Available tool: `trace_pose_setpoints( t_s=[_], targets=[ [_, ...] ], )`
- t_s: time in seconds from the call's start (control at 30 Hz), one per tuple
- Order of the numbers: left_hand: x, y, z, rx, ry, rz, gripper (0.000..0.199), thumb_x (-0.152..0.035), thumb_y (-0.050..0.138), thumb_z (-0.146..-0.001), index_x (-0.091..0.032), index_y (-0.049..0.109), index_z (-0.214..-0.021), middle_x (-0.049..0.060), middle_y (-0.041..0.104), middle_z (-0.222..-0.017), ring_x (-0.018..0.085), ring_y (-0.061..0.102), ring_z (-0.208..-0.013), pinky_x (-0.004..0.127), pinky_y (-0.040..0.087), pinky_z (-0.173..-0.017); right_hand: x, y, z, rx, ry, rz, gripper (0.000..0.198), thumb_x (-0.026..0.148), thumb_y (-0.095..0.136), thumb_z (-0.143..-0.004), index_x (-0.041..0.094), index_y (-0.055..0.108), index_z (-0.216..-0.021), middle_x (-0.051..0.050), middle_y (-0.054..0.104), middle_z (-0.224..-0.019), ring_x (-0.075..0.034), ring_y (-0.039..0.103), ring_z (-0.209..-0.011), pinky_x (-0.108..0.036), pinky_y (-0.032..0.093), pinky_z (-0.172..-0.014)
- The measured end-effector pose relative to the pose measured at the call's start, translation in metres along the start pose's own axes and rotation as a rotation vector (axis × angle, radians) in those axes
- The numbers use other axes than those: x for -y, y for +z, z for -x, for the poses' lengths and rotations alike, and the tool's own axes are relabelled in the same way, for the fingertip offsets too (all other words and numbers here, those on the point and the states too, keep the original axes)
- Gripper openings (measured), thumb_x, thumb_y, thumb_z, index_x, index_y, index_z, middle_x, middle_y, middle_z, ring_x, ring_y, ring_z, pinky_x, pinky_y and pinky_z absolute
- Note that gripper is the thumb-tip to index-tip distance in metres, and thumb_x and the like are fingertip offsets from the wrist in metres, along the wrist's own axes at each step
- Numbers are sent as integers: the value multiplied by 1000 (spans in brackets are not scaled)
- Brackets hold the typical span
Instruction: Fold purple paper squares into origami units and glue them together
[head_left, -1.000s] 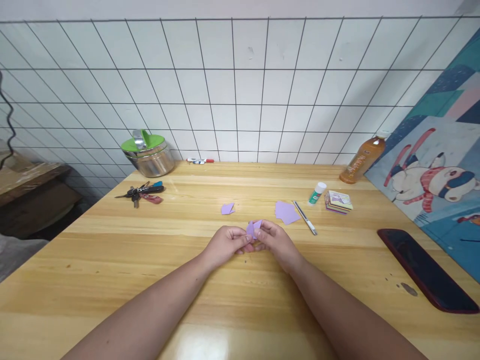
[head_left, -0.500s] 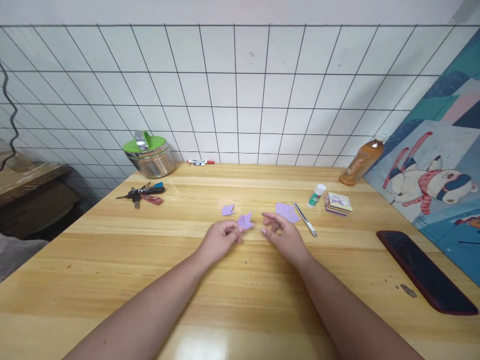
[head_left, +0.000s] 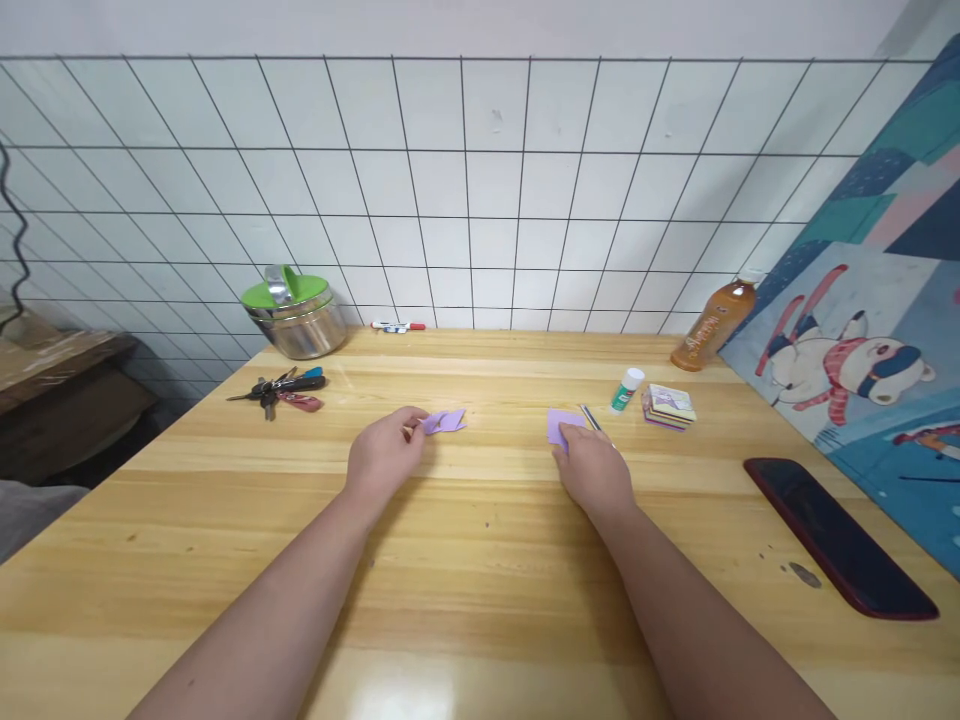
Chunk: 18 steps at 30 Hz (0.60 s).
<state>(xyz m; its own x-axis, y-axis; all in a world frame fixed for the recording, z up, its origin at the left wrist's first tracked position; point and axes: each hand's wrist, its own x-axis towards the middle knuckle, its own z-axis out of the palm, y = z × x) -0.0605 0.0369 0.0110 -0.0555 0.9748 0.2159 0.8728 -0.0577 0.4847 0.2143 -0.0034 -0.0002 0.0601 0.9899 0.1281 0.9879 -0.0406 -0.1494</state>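
Now the hands are split: a moment ago both were on one small folded purple piece point(head_left: 432, 425) near the middle of the desk point(head_left: 480, 590); half a second ago the left hand point(head_left: 384, 458) had it alone, with the right hand point(head_left: 597, 470) open and apart from it. The left has since shifted left and away from the body, so the piece is now right beside a second folded purple piece point(head_left: 453, 421). They look to touch or overlap slightly; can't tell which.

Left grip: thumb and index at the near edge of the first piece, wrist low. Whether they pinch it or have just let go, can't tell. Right grip: fingers bent down over the flat purple sheets point(head_left: 556, 424), covering their near right part. Fingertips hidden, so pinching or only pressing, can't tell.

For the work, this reads as a break in two-handed folding: folded paper gathered on the left, flat paper under the right hand.

Cutter point(head_left: 589, 414) just beyond the right hand, partly covered by it. Glue stick point(head_left: 627, 391) and paper block point(head_left: 669, 407) further right, near each other, neither touched. Keys point(head_left: 277, 390) well off to the left, also untouched.
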Motion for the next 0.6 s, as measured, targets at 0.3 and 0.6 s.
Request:
trace_pose_setpoints(
  t_s=[0.3, 0.6],
  targets=[
    [1, 19, 6, 134, 124, 324, 27, -29, 49, -76, -23, 64, -98, 2, 70, -90, 18, 64, -77, 27, 47, -70, -8, -3, -2, -68, -11, 51, 41, 33, 54, -81, 12, 56, -116, -13, 56, -122, -28, 45, -112, -34, 35, -92],
    [0, 26, 8, 191, 175, 433, 25, -28, 49, -76, -21, 66, -93, 2, 70, -82, 16, 63, -69, 27, 47, -65, -15, -9, -3, -51, 44, 26, 24, 26, 44, -86, 22, 68, -87, -8, 68, -90, -24, 58, -87, -32, 43, -68]
  ],
)
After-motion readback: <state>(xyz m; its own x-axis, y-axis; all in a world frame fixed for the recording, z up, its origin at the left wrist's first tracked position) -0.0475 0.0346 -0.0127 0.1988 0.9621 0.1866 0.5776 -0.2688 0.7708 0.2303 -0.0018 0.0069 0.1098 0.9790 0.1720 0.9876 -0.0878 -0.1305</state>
